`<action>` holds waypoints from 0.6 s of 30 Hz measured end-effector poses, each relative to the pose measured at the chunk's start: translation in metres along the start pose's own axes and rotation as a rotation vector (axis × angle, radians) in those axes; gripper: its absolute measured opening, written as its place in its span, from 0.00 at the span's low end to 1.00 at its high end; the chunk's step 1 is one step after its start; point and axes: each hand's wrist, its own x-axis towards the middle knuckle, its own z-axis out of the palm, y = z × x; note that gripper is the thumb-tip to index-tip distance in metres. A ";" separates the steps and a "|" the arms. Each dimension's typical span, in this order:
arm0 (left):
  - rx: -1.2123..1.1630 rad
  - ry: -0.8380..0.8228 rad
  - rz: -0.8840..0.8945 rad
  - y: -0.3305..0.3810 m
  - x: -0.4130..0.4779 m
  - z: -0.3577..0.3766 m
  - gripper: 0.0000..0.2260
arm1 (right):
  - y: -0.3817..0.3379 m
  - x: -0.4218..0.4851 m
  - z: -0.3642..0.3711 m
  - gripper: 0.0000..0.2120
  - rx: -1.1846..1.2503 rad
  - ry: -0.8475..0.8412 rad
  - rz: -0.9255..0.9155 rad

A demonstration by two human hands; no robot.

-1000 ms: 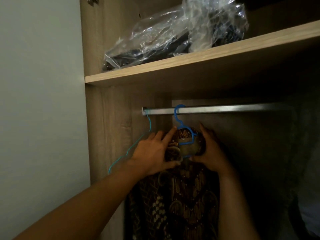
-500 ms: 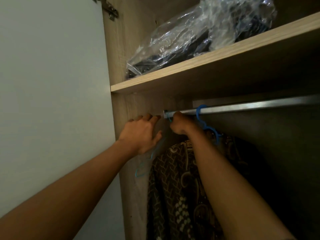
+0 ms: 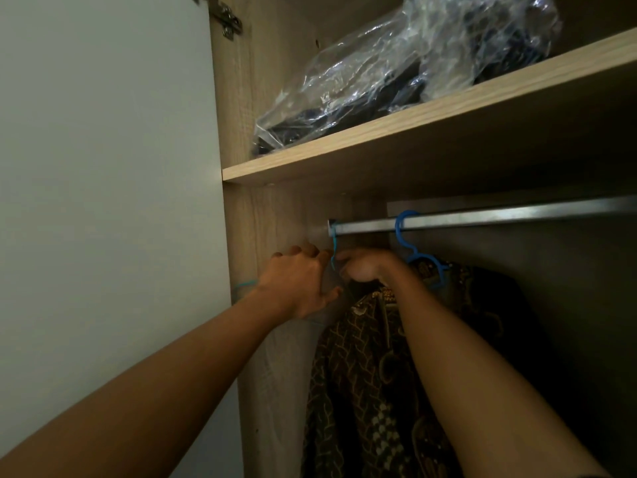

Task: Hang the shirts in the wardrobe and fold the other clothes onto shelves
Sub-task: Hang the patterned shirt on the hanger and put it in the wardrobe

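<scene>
Below the rail (image 3: 482, 219), hands (image 3: 299, 283) (image 3: 366, 267) now meet at the wire hanger (image 3: 333, 252).

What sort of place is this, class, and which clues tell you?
Probably inside a home wardrobe: a silver metal rail carries a blue plastic hanger with a brown patterned shirt, below a pale wooden shelf holding a clear plastic bag of dark items.

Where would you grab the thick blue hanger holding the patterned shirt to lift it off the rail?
I'd pinch the blue hanger at its bare neck just under the hook, coming from the front and below. The patterned shirt covers its shoulders, the shelf sits close above the rail, and the hook must rise to clear it.
</scene>
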 end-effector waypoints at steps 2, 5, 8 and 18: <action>-0.008 -0.029 -0.006 0.004 0.001 0.001 0.35 | 0.003 0.001 0.000 0.28 -0.024 0.005 0.012; -0.015 -0.072 -0.017 0.007 0.001 0.004 0.36 | 0.003 -0.001 0.000 0.26 -0.058 -0.016 0.020; 0.000 -0.101 -0.029 0.008 0.000 0.010 0.39 | 0.007 0.000 0.002 0.25 -0.057 -0.048 0.009; 0.093 -0.107 -0.040 0.006 -0.003 0.011 0.47 | 0.029 -0.015 -0.001 0.46 0.132 -0.131 -0.096</action>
